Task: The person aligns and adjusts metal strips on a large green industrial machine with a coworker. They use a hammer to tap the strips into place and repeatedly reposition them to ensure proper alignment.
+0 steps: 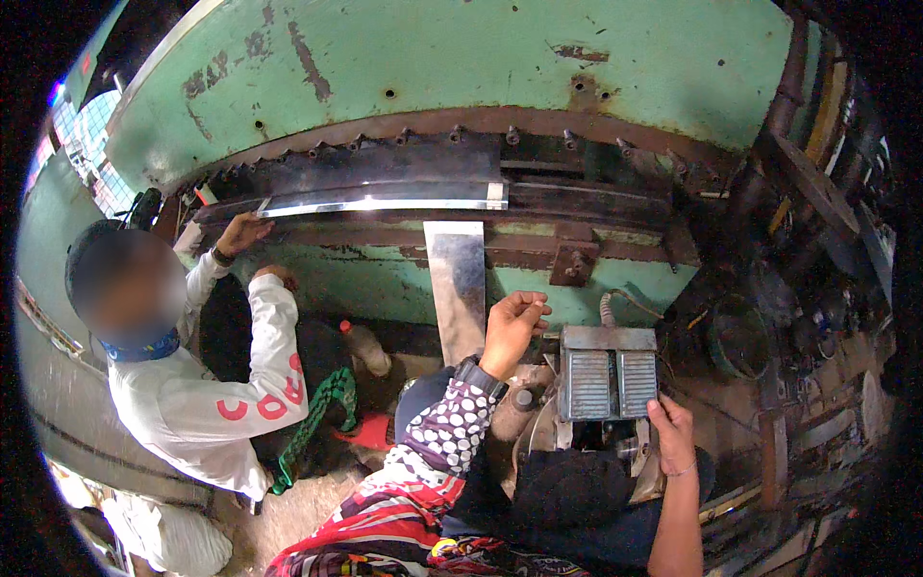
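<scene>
The left hand (511, 325) pinches the lower edge of the shiny metal strip (457, 279) at the frame's centre. The strip looks thin, stiff, sharp-edged and probably slippery, so flat faces give the safer hold. The right hand (670, 431), fingers pressed together, grips the grey foot pedal box (608, 373).

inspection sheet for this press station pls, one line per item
Surface: green press brake, paint chipped and rusty; dirty floor below.
Job's things: shiny metal sheet standing in the press; long strip under the blade.
Clutter: plastic bottle, foot pedal box.
Hands: left hand pinches beside the sheet's edge; right hand on the pedal box.
Cables: hose behind the pedal box.
Surroundings: co-worker in white, hand at the strip's end.
</scene>
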